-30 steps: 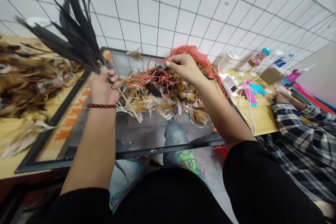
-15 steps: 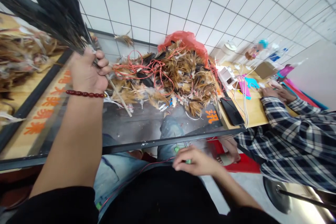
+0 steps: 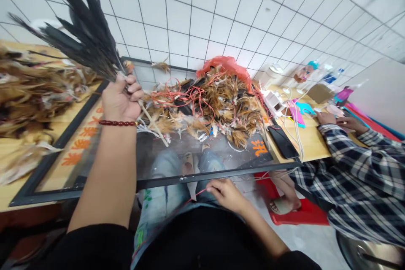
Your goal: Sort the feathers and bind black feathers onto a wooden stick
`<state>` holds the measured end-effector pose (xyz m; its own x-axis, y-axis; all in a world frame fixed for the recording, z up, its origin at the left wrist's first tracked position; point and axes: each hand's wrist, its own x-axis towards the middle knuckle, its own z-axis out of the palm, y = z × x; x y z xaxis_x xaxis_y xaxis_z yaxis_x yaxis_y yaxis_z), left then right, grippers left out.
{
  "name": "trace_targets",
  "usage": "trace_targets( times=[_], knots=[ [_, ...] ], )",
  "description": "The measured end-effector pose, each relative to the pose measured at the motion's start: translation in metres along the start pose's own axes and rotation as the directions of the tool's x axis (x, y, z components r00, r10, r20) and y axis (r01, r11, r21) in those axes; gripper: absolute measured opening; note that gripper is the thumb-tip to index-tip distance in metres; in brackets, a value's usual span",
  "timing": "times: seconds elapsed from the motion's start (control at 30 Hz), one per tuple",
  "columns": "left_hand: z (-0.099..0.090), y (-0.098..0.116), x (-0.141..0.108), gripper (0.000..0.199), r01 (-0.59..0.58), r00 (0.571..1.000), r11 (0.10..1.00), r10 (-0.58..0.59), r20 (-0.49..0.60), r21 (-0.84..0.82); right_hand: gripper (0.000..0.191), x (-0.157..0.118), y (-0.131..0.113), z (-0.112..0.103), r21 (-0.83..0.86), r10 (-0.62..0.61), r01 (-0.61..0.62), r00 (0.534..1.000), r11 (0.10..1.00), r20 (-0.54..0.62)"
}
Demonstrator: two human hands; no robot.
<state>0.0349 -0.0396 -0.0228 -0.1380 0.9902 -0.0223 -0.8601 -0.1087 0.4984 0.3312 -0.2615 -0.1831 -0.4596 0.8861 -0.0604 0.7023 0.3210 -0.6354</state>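
Note:
My left hand (image 3: 122,99) is wrapped round a pale stick (image 3: 153,124), held tilted above the table's left part. Long black feathers (image 3: 85,29) fan out from the stick's upper end, up and to the left, like a feather duster. Low over my lap, just off the table's front edge, my right hand (image 3: 226,194) pinches a thin red string (image 3: 196,195) that runs left across my jeans. A heap of brown feathers (image 3: 234,105) lies on the glass-topped table, with a tangle of red cord (image 3: 190,93) over it.
More brown feathers (image 3: 34,88) cover the wooden surface at left. A red plastic bag (image 3: 226,66) sits behind the heap. Blue-handled pliers (image 3: 205,136) lie before it. At right are a phone (image 3: 282,141), white cables (image 3: 297,135) and a co-worker's plaid sleeve (image 3: 344,147).
The view has shifted, so the table appears lower and further right. My left hand still holds the feathered stick. My right hand has moved nearer the table edge, and the string at its fingertips now shows.

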Motion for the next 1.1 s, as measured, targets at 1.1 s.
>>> trace_targets(
  times=[1.1],
  knots=[
    [-0.001,-0.053,-0.044,0.014,0.307,0.945,0.808,-0.323,-0.057,0.503,0.019,0.000,0.032,-0.056,-0.327,-0.173,-0.084,0.711,0.941,-0.682]
  ],
)
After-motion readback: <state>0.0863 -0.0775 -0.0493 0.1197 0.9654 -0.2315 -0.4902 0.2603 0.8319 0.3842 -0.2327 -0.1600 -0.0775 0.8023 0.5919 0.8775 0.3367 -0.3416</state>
